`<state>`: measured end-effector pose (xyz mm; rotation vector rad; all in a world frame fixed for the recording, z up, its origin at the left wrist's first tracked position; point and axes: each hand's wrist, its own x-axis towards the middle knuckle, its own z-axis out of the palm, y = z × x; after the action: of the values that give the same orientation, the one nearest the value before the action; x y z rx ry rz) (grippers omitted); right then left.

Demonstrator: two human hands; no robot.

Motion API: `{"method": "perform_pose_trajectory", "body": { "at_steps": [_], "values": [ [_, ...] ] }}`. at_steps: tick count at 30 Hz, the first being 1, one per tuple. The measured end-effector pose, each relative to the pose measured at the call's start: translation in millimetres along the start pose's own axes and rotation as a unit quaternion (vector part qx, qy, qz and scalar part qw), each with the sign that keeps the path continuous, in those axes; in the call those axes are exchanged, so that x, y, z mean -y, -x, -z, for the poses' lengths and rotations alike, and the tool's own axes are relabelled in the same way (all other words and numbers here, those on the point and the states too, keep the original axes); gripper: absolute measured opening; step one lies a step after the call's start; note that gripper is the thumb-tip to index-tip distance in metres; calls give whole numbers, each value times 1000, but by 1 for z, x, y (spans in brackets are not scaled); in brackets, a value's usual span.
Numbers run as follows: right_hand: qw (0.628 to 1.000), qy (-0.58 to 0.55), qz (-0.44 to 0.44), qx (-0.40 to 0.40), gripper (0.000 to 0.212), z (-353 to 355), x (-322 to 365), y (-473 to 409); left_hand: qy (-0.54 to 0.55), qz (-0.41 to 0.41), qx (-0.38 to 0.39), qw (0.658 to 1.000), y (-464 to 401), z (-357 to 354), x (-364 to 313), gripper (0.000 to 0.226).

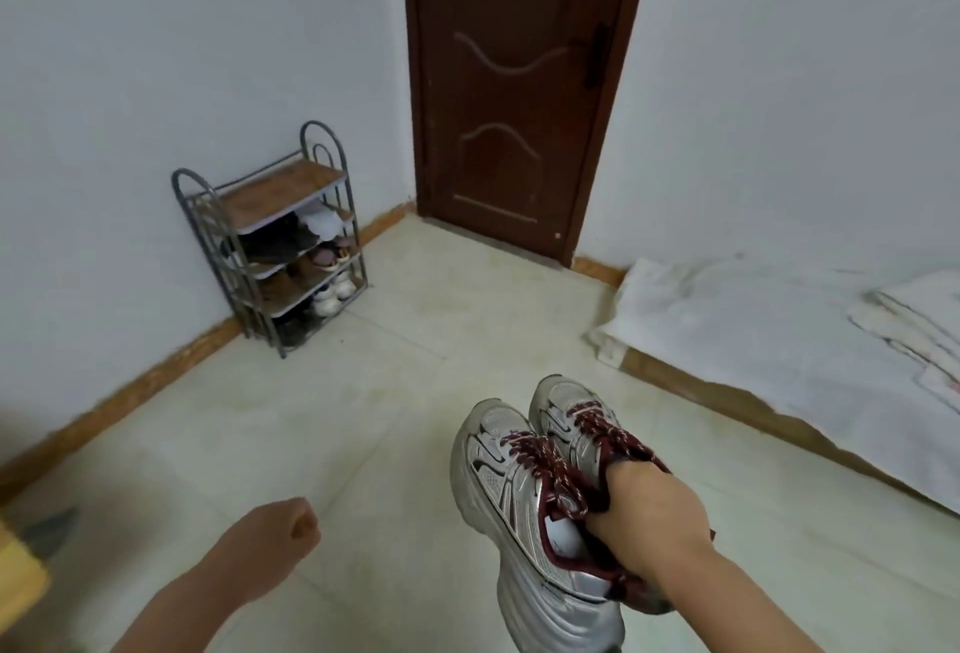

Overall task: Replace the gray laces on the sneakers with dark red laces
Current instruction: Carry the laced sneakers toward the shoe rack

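Observation:
My right hand [649, 517] grips a pair of silver-white sneakers by their openings, fingers tucked inside, and carries them above the floor with the toes pointing away. The left sneaker [511, 496] and the right sneaker [566, 416] both carry dark red laces [550, 465] with small white flecks. My left hand [283, 540] hangs at the lower left with curled fingers and holds nothing. No gray laces are in view.
A metal shoe rack [280, 241] with several shoes stands against the left wall. A dark brown door [519, 80] is shut ahead. A bed with white sheets [779, 335] lies at the right. A wooden corner [18, 574] shows at the lower left edge. The floor is pale tile.

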<state>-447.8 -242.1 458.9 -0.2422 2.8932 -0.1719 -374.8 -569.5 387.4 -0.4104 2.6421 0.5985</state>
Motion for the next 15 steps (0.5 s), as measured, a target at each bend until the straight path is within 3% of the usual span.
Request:
{"method": "perform_pose_trajectory", "body": {
  "at_steps": [7, 15],
  "values": [
    [997, 27, 75, -11, 29, 41, 34, -135, 81, 12, -30, 996, -66, 33, -32, 19],
    [987, 39, 155, -1, 18, 54, 133, -248, 72, 80, -60, 992, -141, 95, 44, 22]
  ]
}}
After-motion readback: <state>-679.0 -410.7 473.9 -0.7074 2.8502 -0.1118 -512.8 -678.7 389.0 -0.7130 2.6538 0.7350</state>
